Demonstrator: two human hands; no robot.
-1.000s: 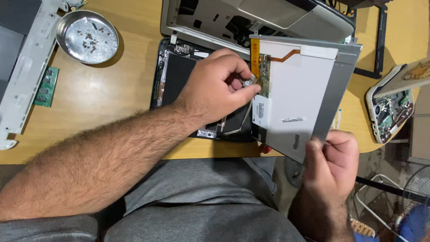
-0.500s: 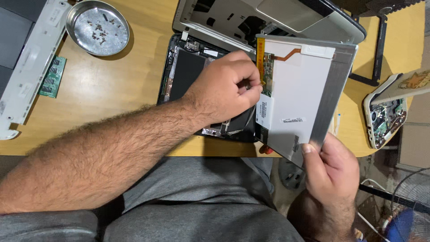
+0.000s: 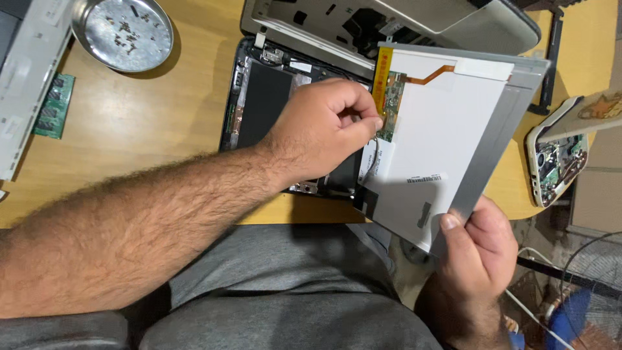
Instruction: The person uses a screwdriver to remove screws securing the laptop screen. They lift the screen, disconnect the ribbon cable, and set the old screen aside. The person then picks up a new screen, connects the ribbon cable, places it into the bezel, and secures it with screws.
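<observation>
Two bare hands at work over a wooden tabletop [image 3: 162,142]. Right hand [image 3: 476,249] grips the lower corner of a detached display panel [image 3: 447,142], thumb pressed on its white back, fingers wrapped behind the grey metal edge; panel held tilted above the table edge and lap. Left hand [image 3: 321,133] reaches across, fingertips pinched at the narrow green circuit strip [image 3: 391,104] running along the panel's left edge, beside a yellow tape tab [image 3: 384,61]; what sits between the fingertips is too small to tell. Orange flex ribbon [image 3: 435,72] crosses the panel's top. Under the left hand lies an opened black laptop base [image 3: 259,97], internals exposed. Silver laptop shell [image 3: 414,19] lies just beyond it. Round metal dish [image 3: 123,29] with small screws sits upper left, well apart. Green memory module [image 3: 54,107] rests beside a long white casing piece [image 3: 29,78]. Opened small device [image 3: 557,159] sits at right edge.
</observation>
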